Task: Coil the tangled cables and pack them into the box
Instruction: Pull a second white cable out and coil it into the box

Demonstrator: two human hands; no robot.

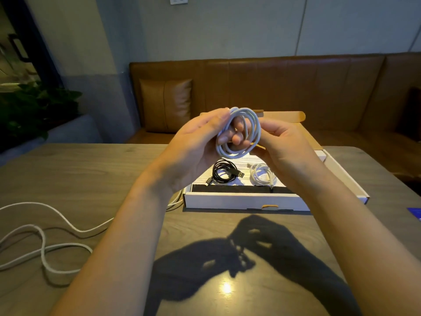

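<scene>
A white cable wound into a round coil [256, 131] is held up above the open white box [241, 201]. My left hand [196, 144] grips the coil's left side, its fingers passing through the loops. My right hand [284, 142] pinches the coil's right edge. Inside the box lie a coiled black USB cable [224, 173] on the left and a coiled white cable [263, 174] on the right. A long loose white cable [43, 242] sprawls uncoiled on the table at the left.
The box's lid [284, 116] stands open at the back, and a side flap [346, 174] sticks out right. A blue object [414, 214] lies at the table's right edge. A brown leather bench [296, 87] with a cushion [165, 103] runs behind the wooden table [91, 169].
</scene>
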